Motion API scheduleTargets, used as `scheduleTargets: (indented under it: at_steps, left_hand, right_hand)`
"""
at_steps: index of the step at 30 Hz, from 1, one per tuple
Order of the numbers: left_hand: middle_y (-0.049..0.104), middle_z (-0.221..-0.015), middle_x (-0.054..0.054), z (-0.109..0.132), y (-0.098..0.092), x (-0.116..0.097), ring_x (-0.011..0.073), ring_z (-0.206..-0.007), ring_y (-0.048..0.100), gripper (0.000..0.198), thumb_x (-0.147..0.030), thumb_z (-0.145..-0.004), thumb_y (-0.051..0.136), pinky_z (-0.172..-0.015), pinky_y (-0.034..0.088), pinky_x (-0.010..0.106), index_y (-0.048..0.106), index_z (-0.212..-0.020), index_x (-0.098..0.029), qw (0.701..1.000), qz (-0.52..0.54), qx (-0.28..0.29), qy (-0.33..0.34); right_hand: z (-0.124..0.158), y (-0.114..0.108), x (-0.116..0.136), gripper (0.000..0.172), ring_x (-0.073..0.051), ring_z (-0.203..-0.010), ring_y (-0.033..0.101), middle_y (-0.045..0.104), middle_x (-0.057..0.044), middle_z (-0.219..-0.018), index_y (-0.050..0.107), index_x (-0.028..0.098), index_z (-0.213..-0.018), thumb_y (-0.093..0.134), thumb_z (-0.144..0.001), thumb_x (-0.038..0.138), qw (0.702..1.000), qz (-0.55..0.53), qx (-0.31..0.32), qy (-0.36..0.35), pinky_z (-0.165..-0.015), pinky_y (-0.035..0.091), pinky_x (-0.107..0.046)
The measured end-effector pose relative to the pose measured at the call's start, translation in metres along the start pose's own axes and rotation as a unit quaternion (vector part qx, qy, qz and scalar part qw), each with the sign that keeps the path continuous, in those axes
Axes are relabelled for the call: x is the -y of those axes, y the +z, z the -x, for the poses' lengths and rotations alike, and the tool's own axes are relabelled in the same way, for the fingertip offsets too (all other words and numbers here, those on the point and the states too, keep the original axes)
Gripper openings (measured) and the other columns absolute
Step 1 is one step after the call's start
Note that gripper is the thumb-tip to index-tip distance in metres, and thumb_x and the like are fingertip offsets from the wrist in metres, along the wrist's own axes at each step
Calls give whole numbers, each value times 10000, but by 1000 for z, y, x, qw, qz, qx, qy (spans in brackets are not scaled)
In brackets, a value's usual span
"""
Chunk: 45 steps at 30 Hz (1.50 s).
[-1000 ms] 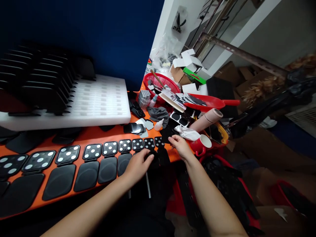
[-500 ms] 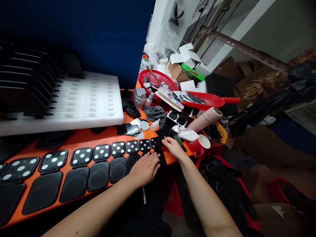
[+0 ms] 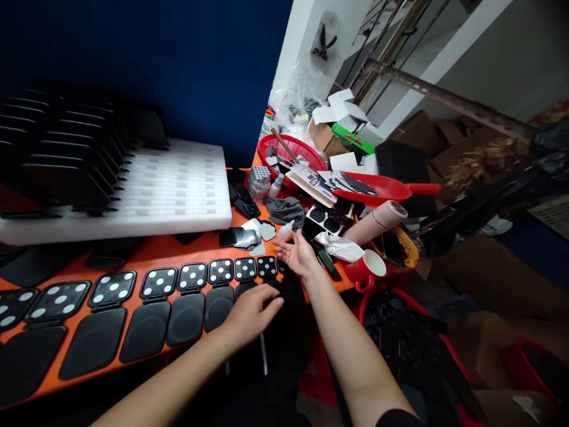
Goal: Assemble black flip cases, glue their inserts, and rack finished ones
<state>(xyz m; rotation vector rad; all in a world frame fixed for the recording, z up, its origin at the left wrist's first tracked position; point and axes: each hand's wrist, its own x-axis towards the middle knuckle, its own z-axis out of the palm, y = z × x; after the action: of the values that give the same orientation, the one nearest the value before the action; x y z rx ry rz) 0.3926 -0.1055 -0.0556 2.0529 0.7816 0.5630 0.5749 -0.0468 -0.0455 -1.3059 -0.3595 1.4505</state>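
Observation:
Black hinged cases (image 3: 160, 281) lie unfolded in a row along the orange table, their upper halves marked with white dots and their lower halves (image 3: 144, 332) plain. My left hand (image 3: 251, 311) rests palm down over the lower halves at the row's right end, its thumb apart from the fingers. Just past that end, my right hand (image 3: 299, 256) is open, fingers stretched toward a small white dropper bottle (image 3: 285, 230); whether they touch it I cannot tell. Beside the bottle lie silver mirror plates (image 3: 267, 230) and a grey cloth (image 3: 284, 212).
A white foam block (image 3: 178, 184) holding black panels (image 3: 75, 154) stands at the back left. Behind my right hand are a red basket (image 3: 311, 152), a red dustpan (image 3: 386, 187), a pink roll (image 3: 377, 222) and a red mug (image 3: 365, 270). The orange table (image 3: 178, 248) has its edge near me.
My right hand has lifted from the end case and moved up and left toward the dropper bottle, its fingers opening. My left hand has slid slightly back toward me. The view has shifted a little.

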Motion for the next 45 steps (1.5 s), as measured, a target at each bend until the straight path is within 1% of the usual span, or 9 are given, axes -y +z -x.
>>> scheduleTargets:
  at_steps: [3, 5, 7, 9, 11, 14, 18, 24, 45]
  left_hand:
    - [671, -837, 29, -6, 6, -2, 191, -885, 625, 159, -270, -845, 492, -820, 464, 313, 636, -838, -204, 993, -41, 76, 75]
    - [686, -876, 33, -10, 11, -1, 218, -1026, 599, 128, -255, -818, 530, -961, 401, 369, 650, -841, -214, 990, -48, 96, 97]
    - [691, -914, 47, -13, 15, 1, 236, -1138, 544, 136, -246, -821, 525, -1049, 310, 427, 652, -854, -213, 987, -56, 105, 106]
    - [690, -938, 60, -15, 17, 3, 244, -1182, 512, 156, -250, -839, 501, -1070, 274, 458, 647, -875, -209, 987, -61, 107, 106]
    - [688, -957, 63, -16, 19, 5, 243, -1197, 501, 173, -256, -855, 478, -1073, 270, 469, 640, -893, -208, 986, -65, 109, 105]
    - [686, -965, 58, -16, 19, 6, 237, -1202, 496, 177, -261, -865, 466, -1072, 276, 466, 631, -901, -211, 986, -71, 113, 104]
    - [684, -973, 51, -15, 19, 7, 223, -1208, 491, 182, -272, -875, 454, -1072, 283, 449, 624, -905, -215, 985, -80, 116, 105]
    - [686, -972, 49, -15, 20, 7, 214, -1211, 489, 188, -277, -879, 448, -1074, 284, 435, 623, -908, -213, 985, -86, 111, 105]
    - [690, -983, 54, -15, 18, 4, 215, -1197, 501, 192, -273, -874, 457, -1069, 288, 427, 635, -916, -217, 985, -86, 113, 100]
  right_hand:
    - [-23, 7, 8, 404, -122, -503, 562, 665, -107, -749, 495, 179, -910, 233, -934, 485, 999, -42, -8, 17, -408, 430, -204]
    - [-25, 5, 10, 286, -81, -423, 486, 644, -54, -672, 499, 184, -882, 334, -925, 414, 999, -38, -22, -17, -353, 356, -155]
    - [-18, -1, 8, 152, -57, -396, 441, 630, 3, -645, 495, 212, -927, 489, -863, 350, 996, -37, -43, -64, -335, 305, -126]
    - [-9, -11, 4, 287, -50, -402, 442, 636, 34, -660, 479, 242, -1005, 622, -762, 297, 986, -27, -88, -141, -344, 306, -123]
    - [-4, -22, -4, 401, -49, -410, 452, 647, 35, -680, 487, 227, -1002, 700, -665, 274, 964, -13, -145, -222, -358, 325, -136]
    - [-3, -34, -18, 323, -43, -411, 448, 646, 8, -666, 528, 165, -835, 720, -618, 309, 939, -2, -203, -278, -367, 329, -153]
    - [-5, -38, -34, 288, -44, -385, 423, 628, -12, -593, 554, 127, -712, 672, -672, 386, 923, 13, -238, -302, -342, 289, -163]
    - [-2, -33, -42, 328, -63, -388, 450, 644, -35, -606, 589, 112, -713, 631, -710, 437, 903, 56, -263, -335, -350, 316, -187]
    - [-4, -35, -45, 399, -67, -377, 431, 626, -39, -582, 608, 104, -709, 562, -761, 498, 896, 108, -267, -338, -347, 307, -186]
